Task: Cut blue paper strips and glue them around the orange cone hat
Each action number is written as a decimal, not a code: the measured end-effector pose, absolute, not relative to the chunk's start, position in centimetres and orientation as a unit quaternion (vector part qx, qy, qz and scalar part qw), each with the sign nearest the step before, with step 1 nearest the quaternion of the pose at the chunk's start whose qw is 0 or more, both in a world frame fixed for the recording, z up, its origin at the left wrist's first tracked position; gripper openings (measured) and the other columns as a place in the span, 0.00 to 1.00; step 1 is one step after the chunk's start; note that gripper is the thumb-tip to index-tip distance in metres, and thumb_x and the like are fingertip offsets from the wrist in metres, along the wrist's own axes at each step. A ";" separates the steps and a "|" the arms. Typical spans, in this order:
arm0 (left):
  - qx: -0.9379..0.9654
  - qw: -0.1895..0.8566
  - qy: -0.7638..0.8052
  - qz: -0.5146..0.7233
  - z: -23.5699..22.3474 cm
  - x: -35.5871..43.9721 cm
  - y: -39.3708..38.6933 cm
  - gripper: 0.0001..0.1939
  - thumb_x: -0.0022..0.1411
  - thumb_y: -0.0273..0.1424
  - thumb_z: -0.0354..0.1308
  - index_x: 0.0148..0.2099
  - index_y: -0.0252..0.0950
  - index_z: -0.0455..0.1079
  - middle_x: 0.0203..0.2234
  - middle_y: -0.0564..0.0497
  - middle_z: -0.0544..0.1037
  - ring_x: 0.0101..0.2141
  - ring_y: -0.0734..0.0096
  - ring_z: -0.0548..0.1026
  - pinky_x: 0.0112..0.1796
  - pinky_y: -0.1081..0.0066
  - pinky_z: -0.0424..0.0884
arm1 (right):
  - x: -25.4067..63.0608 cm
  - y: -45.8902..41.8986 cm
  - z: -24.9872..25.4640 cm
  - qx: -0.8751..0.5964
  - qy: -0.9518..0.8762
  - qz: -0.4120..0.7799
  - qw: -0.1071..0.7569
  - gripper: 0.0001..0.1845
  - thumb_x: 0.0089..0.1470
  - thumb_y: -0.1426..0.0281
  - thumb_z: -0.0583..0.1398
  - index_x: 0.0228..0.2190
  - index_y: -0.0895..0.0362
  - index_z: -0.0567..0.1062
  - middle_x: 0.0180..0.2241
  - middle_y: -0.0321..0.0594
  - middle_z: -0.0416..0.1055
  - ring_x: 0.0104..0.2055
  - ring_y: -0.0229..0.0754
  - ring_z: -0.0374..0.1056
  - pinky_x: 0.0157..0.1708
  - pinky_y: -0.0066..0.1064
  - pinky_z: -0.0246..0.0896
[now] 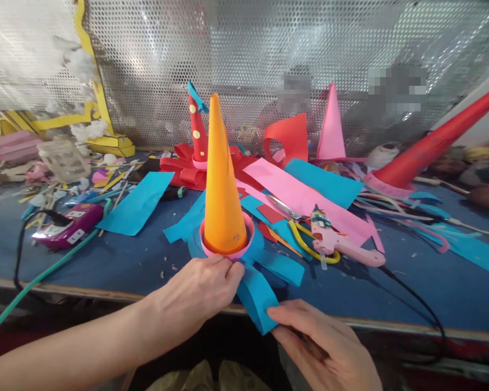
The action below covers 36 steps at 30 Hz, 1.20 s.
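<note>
An orange paper cone [224,206] stands upright inside a pink paper ring [227,254] near the table's front edge. Blue paper strips [279,266] spread out around its base. My left hand [212,285] is closed at the front of the ring, its fingertips pinching the base, where a blue strip meets it; what exactly lies between them is partly hidden. Lower right, my right hand [321,342] pinches the outer end of a looped blue paper strip [257,296] between thumb and fingers. That strip hangs past the table edge.
A pink glue gun [342,247] and yellow-handled scissors [295,231] lie to the right. Behind are a dotted red cone [196,130], a pink cone [332,130] and pink paper [309,198]. A purple power strip [71,225] with cables sits left. A long red cone [436,146] leans at right.
</note>
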<state>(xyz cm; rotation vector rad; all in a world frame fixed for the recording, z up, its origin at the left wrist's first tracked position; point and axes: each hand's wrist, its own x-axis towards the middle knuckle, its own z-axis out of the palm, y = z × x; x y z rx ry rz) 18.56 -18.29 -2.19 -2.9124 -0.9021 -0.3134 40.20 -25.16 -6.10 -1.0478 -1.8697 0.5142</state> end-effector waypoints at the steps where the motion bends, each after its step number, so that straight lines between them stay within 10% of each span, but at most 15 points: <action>1: -0.950 0.040 -0.295 -0.099 -2.4 18.7 -18.4 0.13 0.59 0.17 0.48 0.44 0.35 0.64 0.31 0.48 0.75 0.31 0.66 0.75 0.34 0.70 0.74 | 40.2 -25.2 -6.3 -0.418 -0.762 0.199 0.453 0.20 0.51 0.80 0.63 0.43 0.46 0.75 0.37 0.31 0.77 0.34 0.34 0.75 0.35 0.13 0.68; 16: -0.926 0.048 -0.280 -0.248 -4.4 17.2 -18.3 0.10 0.68 0.21 0.44 0.48 0.32 0.63 0.35 0.44 0.75 0.37 0.64 0.75 0.38 0.65 0.75 | 38.8 -25.4 -9.3 -0.501 -0.687 0.296 0.434 0.10 0.58 0.73 0.59 0.41 0.50 0.66 0.34 0.34 0.78 0.33 0.35 0.75 0.35 0.17 0.69; 36: -0.930 0.074 -0.252 -0.258 -5.1 16.8 -18.1 0.16 0.69 0.22 0.40 0.46 0.29 0.69 0.31 0.45 0.77 0.32 0.66 0.76 0.34 0.66 0.78 | 36.1 -24.7 -9.5 -0.399 -0.792 0.059 0.459 0.13 0.56 0.85 0.52 0.36 0.58 0.71 0.35 0.42 0.75 0.38 0.39 0.72 0.40 0.25 0.68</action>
